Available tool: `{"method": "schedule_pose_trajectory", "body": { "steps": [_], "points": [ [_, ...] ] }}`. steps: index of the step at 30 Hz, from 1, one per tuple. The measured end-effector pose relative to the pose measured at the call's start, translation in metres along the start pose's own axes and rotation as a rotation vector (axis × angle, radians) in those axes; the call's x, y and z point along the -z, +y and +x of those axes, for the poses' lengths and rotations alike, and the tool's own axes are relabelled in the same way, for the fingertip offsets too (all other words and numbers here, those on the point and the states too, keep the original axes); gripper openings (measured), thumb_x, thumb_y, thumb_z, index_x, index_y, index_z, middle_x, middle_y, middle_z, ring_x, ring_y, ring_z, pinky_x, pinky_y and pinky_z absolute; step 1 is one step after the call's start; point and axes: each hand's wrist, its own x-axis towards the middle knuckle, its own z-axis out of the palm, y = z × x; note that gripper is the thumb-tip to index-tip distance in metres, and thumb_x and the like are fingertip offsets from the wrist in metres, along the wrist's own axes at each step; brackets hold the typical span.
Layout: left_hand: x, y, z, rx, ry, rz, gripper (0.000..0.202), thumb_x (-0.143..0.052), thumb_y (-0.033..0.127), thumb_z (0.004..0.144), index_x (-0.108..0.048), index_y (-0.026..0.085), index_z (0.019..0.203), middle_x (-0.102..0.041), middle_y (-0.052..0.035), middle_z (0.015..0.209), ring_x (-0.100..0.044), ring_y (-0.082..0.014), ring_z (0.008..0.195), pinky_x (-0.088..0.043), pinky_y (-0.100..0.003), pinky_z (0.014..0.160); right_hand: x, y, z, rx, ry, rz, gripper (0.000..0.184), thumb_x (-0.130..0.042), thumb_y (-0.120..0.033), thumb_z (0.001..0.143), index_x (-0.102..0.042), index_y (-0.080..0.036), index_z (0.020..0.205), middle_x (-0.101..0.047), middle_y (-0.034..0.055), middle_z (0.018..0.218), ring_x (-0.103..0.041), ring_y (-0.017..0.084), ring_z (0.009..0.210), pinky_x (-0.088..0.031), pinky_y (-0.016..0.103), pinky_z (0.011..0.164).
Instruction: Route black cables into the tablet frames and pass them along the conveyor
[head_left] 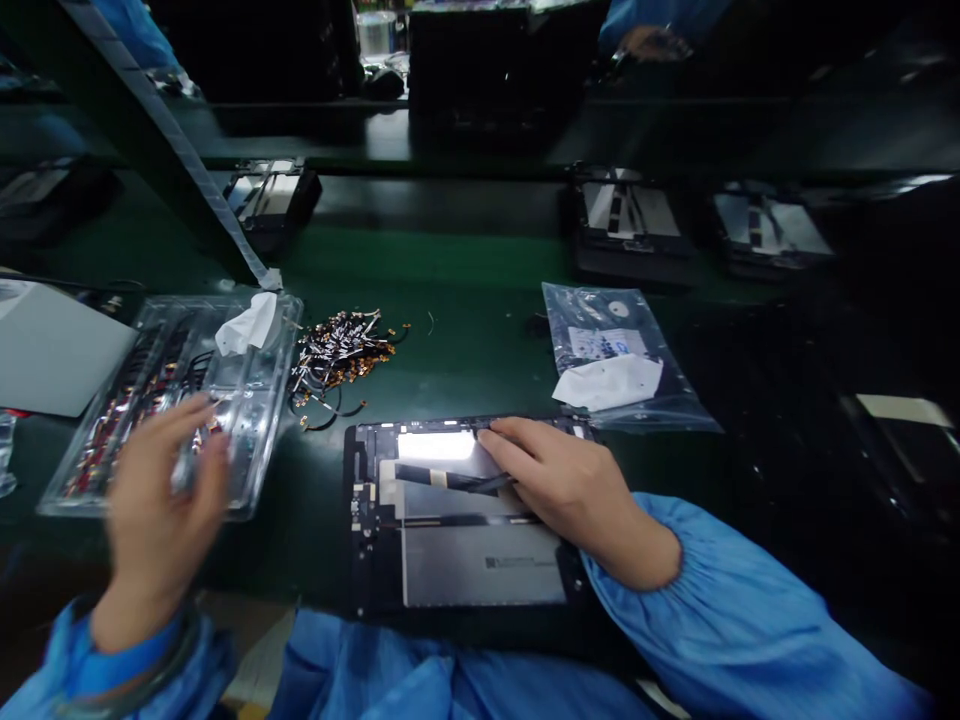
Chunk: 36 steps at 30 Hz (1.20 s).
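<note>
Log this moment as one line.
left hand: over clear parts tray, blurred | right hand: flat on opened tablet | nearby: loose flex cables, plastic bag

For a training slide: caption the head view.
Right hand rests on an opened tablet; left hand hovers over a clear parts tray.

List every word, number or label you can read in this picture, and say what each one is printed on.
Nothing here can be read for certain.
Small dark print on the grey battery panel of the opened tablet: too small to read.
Blue print on the white label inside the clear plastic bag: blurred, unreadable.
</note>
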Motion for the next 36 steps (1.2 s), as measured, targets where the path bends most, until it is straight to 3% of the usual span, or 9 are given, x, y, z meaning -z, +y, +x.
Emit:
{"method": "schedule_pose_trajectory", "body": {
  "steps": [2, 4, 7, 10, 13, 19, 27, 36],
  "points": [
    [-0.026, 0.030, 0.022, -0.193, -0.256, -0.175, 0.021, -0.049, 0.015, 0.091, -0.050, 0.020, 0.111, -0.060, -0.0089, 0.121, -0.059, -0.0197, 0.111, -0.051, -0.039, 0.092, 0.000, 0.000, 0.000, -0.016, -0.017, 0.007, 0.031, -0.042, -0.002, 0.078, -0.066, -0.013, 0.094, -0.070, 0.0115, 0.096, -0.064, 0.018, 0.074, -0.046, 0.026, 0.059],
    [-0.048, 0.060, 0.039, -0.405, -0.406, -0.302, 0.012, -0.045, 0.018, 0.093, -0.052, 0.017, 0.103, -0.060, -0.0116, 0.121, -0.058, -0.0198, 0.113, -0.051, -0.037, 0.092, 0.000, 0.000, 0.001, -0.024, -0.017, 0.009, 0.031, -0.042, -0.002, 0.079, -0.066, -0.013, 0.095, -0.070, 0.0110, 0.096, -0.064, 0.018, 0.074, -0.046, 0.026, 0.059],
    [-0.073, 0.088, 0.051, -0.606, -0.473, -0.371, 0.012, -0.044, 0.018, 0.093, -0.053, 0.014, 0.100, -0.060, -0.0125, 0.124, -0.057, -0.0216, 0.114, -0.050, -0.038, 0.094, 0.001, 0.000, 0.002, -0.032, -0.017, 0.021, 0.031, -0.041, -0.002, 0.080, -0.067, -0.013, 0.094, -0.070, 0.0099, 0.093, -0.064, 0.018, 0.072, -0.045, 0.026, 0.057],
    [-0.088, 0.095, 0.051, -0.700, -0.515, -0.346, 0.014, -0.043, 0.014, 0.092, -0.054, 0.014, 0.100, -0.061, -0.0098, 0.124, -0.056, -0.0224, 0.115, -0.047, -0.040, 0.097, 0.002, 0.000, 0.004, -0.023, -0.012, 0.036, 0.029, -0.040, -0.005, 0.086, -0.066, -0.013, 0.093, -0.070, 0.0096, 0.091, -0.064, 0.017, 0.071, -0.045, 0.026, 0.056],
    [-0.093, 0.093, 0.049, -0.695, -0.530, -0.346, 0.019, -0.042, 0.009, 0.089, -0.054, 0.013, 0.103, -0.061, -0.0097, 0.124, -0.056, -0.0223, 0.115, -0.046, -0.040, 0.098, 0.006, 0.001, 0.003, 0.013, -0.016, 0.050, 0.028, -0.037, -0.007, 0.091, -0.065, -0.012, 0.096, -0.070, 0.0091, 0.088, -0.063, 0.016, 0.072, -0.046, 0.026, 0.059],
    [-0.092, 0.092, 0.050, -0.681, -0.519, -0.374, 0.034, -0.040, 0.008, 0.090, -0.049, 0.012, 0.122, -0.061, -0.0092, 0.122, -0.055, -0.0212, 0.113, -0.049, -0.038, 0.095, 0.022, 0.008, -0.014, -0.025, -0.145, 0.119, 0.033, -0.036, -0.004, 0.091, -0.060, -0.015, 0.109, -0.068, 0.0059, 0.088, -0.062, 0.015, 0.074, -0.045, 0.025, 0.057],
    [-0.090, 0.094, 0.046, -0.765, -0.505, -0.204, 0.034, -0.041, 0.010, 0.093, -0.051, 0.011, 0.125, -0.058, -0.0105, 0.128, -0.051, -0.0238, 0.120, -0.045, -0.041, 0.097, 0.025, 0.011, -0.025, 0.007, -0.035, -0.090, 0.031, -0.042, 0.001, 0.089, -0.061, -0.012, 0.108, -0.069, 0.0083, 0.091, -0.061, 0.016, 0.073, -0.046, 0.027, 0.059],
    [-0.088, 0.096, 0.046, -0.785, -0.509, -0.160, 0.035, -0.040, 0.009, 0.092, -0.052, 0.011, 0.125, -0.059, -0.0109, 0.128, -0.051, -0.0251, 0.120, -0.043, -0.041, 0.097, 0.022, 0.010, -0.024, -0.002, -0.032, -0.090, 0.028, -0.047, 0.002, 0.086, -0.065, -0.010, 0.104, -0.069, 0.0107, 0.091, -0.060, 0.018, 0.072, -0.045, 0.029, 0.059]
  ]
}}
